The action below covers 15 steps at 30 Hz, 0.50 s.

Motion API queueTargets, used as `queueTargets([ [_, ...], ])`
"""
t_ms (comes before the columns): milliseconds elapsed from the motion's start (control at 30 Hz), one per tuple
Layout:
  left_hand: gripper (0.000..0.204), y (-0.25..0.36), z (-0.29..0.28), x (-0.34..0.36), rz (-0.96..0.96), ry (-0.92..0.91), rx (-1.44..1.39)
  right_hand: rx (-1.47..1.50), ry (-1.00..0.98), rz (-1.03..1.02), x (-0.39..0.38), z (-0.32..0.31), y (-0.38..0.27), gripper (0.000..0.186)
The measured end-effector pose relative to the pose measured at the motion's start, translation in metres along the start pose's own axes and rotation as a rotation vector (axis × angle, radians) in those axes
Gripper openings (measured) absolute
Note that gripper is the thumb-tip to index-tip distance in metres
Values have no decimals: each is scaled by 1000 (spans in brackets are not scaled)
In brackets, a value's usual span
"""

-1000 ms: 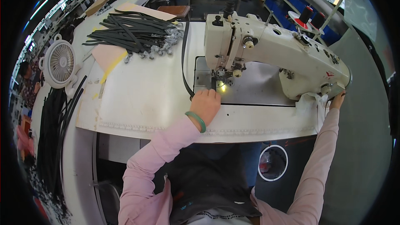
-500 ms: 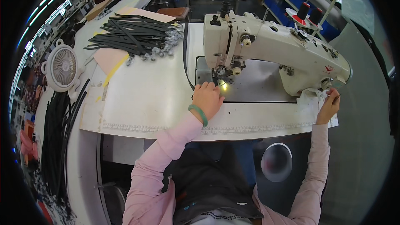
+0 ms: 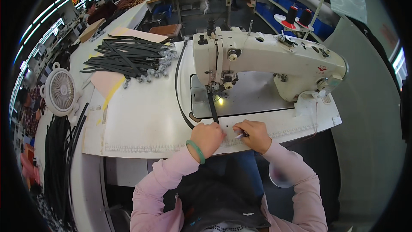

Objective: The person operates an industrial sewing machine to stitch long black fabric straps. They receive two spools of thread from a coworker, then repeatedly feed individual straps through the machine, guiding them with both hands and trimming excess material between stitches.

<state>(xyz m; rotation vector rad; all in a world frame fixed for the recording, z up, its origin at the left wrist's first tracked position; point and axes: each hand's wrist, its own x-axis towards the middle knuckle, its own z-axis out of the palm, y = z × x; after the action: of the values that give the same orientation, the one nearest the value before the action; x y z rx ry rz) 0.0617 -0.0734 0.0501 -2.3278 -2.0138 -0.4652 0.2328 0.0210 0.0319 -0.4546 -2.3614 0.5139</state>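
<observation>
A black strap [image 3: 213,109] runs from under the needle area of the white sewing machine [image 3: 257,51] toward the table's front edge. My left hand [image 3: 208,138], with a green bangle at its wrist, is closed around the strap's near end. Another length of black strap [image 3: 177,83] curves along the left of the machine bed down to this hand. My right hand [image 3: 255,135] is just to the right, fingers closed on a small dark and silvery tool [image 3: 241,135] whose kind I cannot make out. The machine's lamp shines beside the needle.
Several black straps with greyish ends [image 3: 128,58] lie piled at the back left. A white fan [image 3: 61,90] stands at the left, with more straps [image 3: 58,163] hanging below it. Two dark thread spools [image 3: 291,15] rise behind the machine. White cloth [image 3: 305,103] lies by its right end.
My right hand has come from the machine's right end to the front middle, beside my left. The left hand has drawn back from the needle, bringing the strap into view. The view has shifted.
</observation>
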Motion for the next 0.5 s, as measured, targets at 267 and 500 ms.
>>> queueTargets([
  [267,26,24,-8,-22,66,-42,-4,87,-123,-127,44,29,9,24],
  [500,30,40,-16,-45,150,-111,-23,21,-231,-303,37,34,16,24],
])
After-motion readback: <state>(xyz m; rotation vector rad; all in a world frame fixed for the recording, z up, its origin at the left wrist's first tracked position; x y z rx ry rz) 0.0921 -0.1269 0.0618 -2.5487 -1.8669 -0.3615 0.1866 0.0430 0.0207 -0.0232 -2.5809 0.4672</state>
